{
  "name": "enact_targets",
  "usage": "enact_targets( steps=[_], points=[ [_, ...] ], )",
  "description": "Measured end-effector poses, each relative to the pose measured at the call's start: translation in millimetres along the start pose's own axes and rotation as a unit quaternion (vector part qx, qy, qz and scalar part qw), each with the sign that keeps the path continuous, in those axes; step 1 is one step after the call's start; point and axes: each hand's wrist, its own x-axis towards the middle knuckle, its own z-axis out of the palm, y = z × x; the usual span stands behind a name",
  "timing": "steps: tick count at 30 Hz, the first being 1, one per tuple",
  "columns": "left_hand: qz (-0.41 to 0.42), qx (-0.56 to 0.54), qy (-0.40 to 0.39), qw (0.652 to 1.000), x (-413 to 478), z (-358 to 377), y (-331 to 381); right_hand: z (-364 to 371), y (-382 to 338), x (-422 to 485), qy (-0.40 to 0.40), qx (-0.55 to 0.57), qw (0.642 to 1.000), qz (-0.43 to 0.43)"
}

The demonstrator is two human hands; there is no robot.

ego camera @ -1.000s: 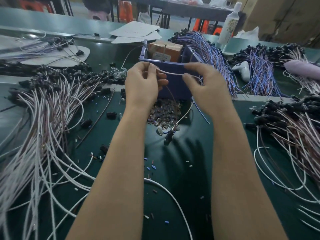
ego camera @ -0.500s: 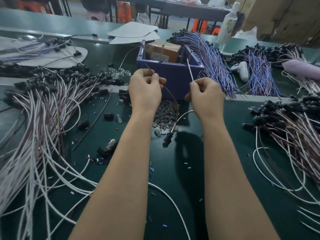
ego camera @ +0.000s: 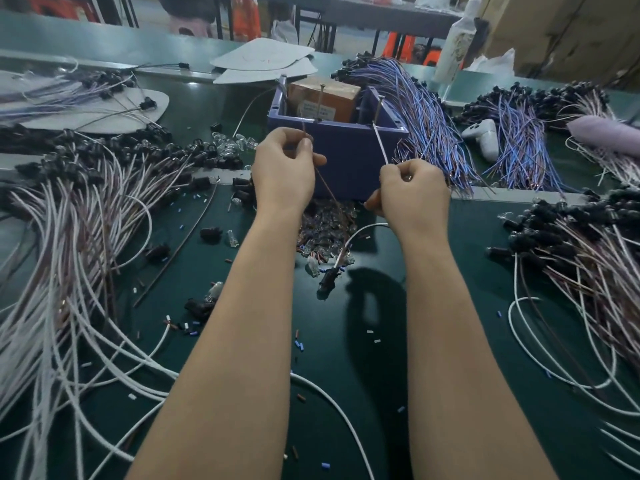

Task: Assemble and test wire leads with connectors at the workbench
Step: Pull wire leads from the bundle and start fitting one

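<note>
bench point(ego camera: 346, 358): green, your forearms over its near edge.
bundles point(ego camera: 69, 220): heaped at left and right edges.
bin point(ego camera: 346, 157): blue, mid-bench, behind your hands.
left hand point(ego camera: 284, 168): pinches brown lead point(ego camera: 329, 188).
right hand point(ego camera: 412, 192): apart from left, pinches white lead point(ego camera: 381, 145).
connector point(ego camera: 327, 280): black, below your hands.
</note>
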Motion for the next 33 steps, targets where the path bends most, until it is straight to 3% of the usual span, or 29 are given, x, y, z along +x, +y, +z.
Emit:
enact_targets(
  steps=[25, 33],
  points=[
    [-0.036, -0.026, -0.021, 0.999, 4.0, 10.2, 4.2, -2.6, -0.4, 1.3, 0.087, 0.042, 0.995, 0.006],
    [-0.027, -0.04, -0.026, 0.998, 2.5, 9.7, 4.0, 0.8, -4.1, -1.9, 0.058, 0.014, 0.998, -0.027]
  ],
)
